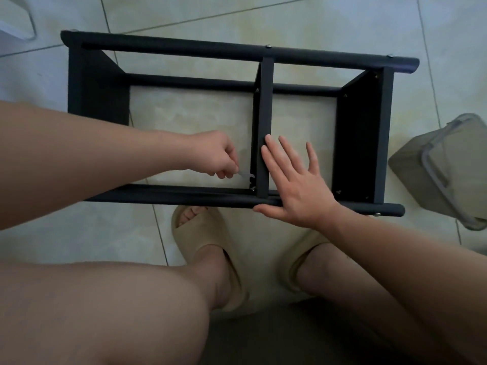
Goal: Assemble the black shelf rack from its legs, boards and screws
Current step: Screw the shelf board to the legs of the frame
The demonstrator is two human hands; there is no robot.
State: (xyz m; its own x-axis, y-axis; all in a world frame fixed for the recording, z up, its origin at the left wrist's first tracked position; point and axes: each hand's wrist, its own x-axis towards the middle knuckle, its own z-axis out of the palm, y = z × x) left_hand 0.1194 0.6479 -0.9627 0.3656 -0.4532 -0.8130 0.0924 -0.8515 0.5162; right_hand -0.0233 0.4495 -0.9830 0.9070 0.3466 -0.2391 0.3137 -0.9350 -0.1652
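White object (15, 25) cut off at 10 o'clock, can't tell what. Black shelf rack (168, 50) lies on its side on the tiled floor (329, 19), centre frame, long axis 9-to-3 o'clock, right end dipping slightly toward 4. Matte black, round legs running lengthwise, three boards across: left board (97, 101), middle board (263, 114), right board (361, 138). Small silver screw heads (268, 46) on the far leg. Left hand (216, 154) curled round a small silvery key (246, 175), tip blurred, near a screw (252, 189) at the middle board's near corner. Right hand (295, 185) flat, fingers spread wide, on the middle board's edge and the near leg (184, 197), thumb along that leg. Beige slippers (208, 241) at 6 o'clock. Grey-green lidded bin (442, 175) at 3 o'clock, tilted, apart from the rack, contents hidden
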